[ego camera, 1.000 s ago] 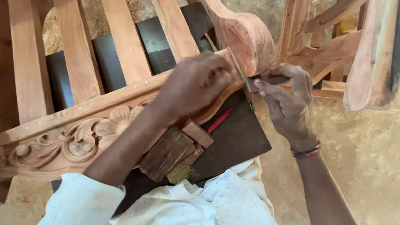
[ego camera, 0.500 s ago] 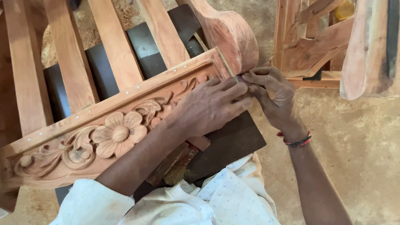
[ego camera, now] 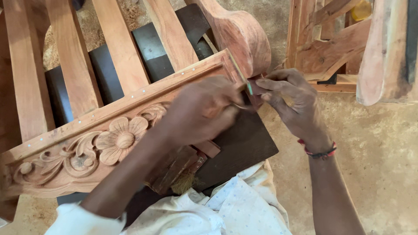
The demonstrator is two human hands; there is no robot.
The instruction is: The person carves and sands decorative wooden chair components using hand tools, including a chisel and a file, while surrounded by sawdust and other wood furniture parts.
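head view: your left hand [ego camera: 198,109] pinches thin tool at carved rail [ego camera: 87,148] corner; right hand [ego camera: 289,102] fingers curled, bracing. detailing step; next needs steady, light pressure.

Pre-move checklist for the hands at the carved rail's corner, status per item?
1. Left hand is at the corner of the carved rail: ok, though blurred by motion.
2. Right hand braces the same corner: ok, fingers pinched against the wood.
3. Thin tool in the left grip: cannot tell what kind, only a slim tip shows.
4. Small green-tipped piece at the right fingertips: cannot tell whether it is held or just touched.
5. Rail supported: ok, it lies across the wooden slats.
6. Dark board under the hands lies flat: ok.
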